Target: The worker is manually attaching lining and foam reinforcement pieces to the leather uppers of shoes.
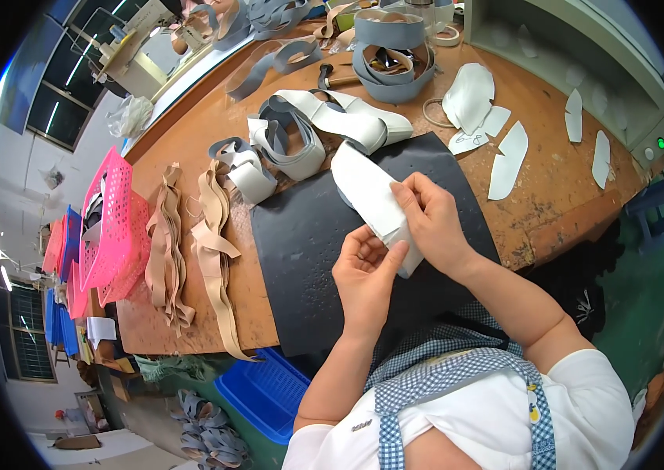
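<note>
Between my two hands is a white curved material piece (pixel 367 188) with a grey-blue edge showing along its left side. My left hand (pixel 367 266) pinches its lower end with thumb and fingers. On the right edge, my right hand (pixel 430 215) grips it with the thumb on top. Both hands are over a black mat (pixel 308 258) dotted with small holes. Just beyond the piece lie rolled white-and-grey strips (pixel 293 145) in loose coils. Whether the piece is one layer or several, I cannot tell.
White cut shapes (pixel 510 160) lie at the right, near a grey machine (pixel 567 66) with lit buttons. A hammer (pixel 340 78) rests by grey rolls (pixel 395 86). Tan strips (pixel 211 243) and a pink basket (pixel 117 227) are at the left; a blue basket (pixel 265 392) sits below the table.
</note>
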`<state>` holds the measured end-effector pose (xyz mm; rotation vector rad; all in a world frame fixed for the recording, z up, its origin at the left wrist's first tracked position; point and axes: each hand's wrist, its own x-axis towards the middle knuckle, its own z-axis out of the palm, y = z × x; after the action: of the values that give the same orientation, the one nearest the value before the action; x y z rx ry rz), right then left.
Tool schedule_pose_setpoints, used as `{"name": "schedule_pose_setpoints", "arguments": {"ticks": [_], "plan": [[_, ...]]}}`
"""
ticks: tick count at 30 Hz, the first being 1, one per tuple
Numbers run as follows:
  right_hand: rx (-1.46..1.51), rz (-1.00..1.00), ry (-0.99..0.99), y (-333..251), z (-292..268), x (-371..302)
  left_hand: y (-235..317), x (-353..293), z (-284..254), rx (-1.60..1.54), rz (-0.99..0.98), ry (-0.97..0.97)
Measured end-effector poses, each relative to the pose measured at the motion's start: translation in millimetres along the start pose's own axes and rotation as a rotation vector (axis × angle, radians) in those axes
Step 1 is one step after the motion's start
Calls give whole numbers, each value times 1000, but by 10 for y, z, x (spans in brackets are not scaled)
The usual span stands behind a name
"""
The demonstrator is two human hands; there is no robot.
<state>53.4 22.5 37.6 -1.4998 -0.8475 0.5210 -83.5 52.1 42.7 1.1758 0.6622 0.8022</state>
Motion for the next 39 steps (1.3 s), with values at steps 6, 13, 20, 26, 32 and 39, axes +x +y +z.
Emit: {"name": "schedule_pose_setpoints", "arguments": {"ticks": [6, 13, 20, 26, 32, 39], "plan": [[-8, -9, 54, 6, 17, -66, -79, 6, -138, -159, -108, 18], [-92, -85, -23, -36, 33, -134, 3, 28, -140, -105, -124, 21], [412, 353, -314, -20, -49, -86, -13, 79, -314, -154, -162, 66], [499, 370, -291, -107, 13, -149, -96, 115, -275, -312, -193, 14], [393, 172, -540, -6, -154, -77, -62, 187, -365, -283, -151, 123], [482, 334, -668, 30, -131, -239, 36, 212, -371, -450, -174, 73]]}}
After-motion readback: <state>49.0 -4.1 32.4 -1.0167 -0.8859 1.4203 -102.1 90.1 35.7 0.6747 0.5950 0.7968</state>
